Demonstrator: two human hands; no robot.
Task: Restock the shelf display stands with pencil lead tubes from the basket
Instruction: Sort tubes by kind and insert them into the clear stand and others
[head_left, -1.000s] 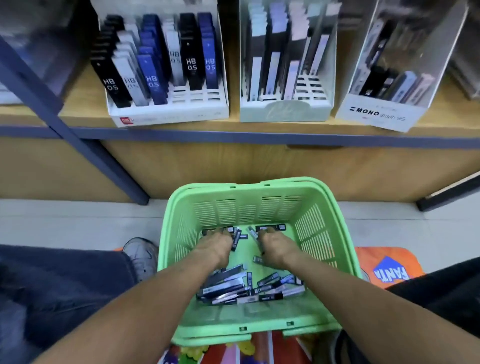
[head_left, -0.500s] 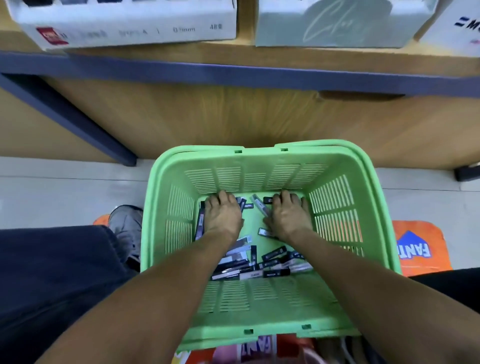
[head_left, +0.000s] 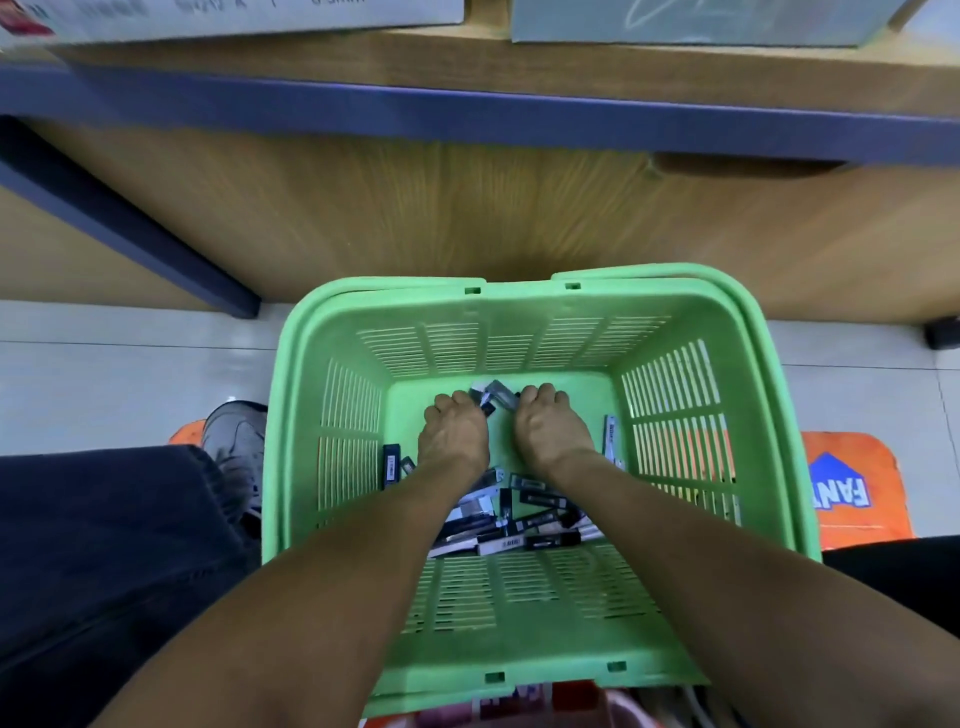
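1. Down on the floor of the green basket (head_left: 524, 306), both hands were busy at its far end: the left hand (head_left: 453, 436) and the right hand (head_left: 551, 431) had their fingers curled down around a small clutch of pencil lead tubes (head_left: 496, 396) gathered between them.
2. Nearer the person than the hands, a loose pile of tubes (head_left: 524, 519) lay heaped against the basket's near wall, with single strays by its left wall (head_left: 391, 466) and right wall (head_left: 611, 441).
3. Beyond the basket, only the bottom edges of two display stands (head_left: 249, 18) showed on the wooden shelf (head_left: 488, 57); how full they were could not be told.
4. Judged from this, restocking was far from finished: many tubes remained in the basket, and the handful being gathered had not yet been lifted toward the stands.
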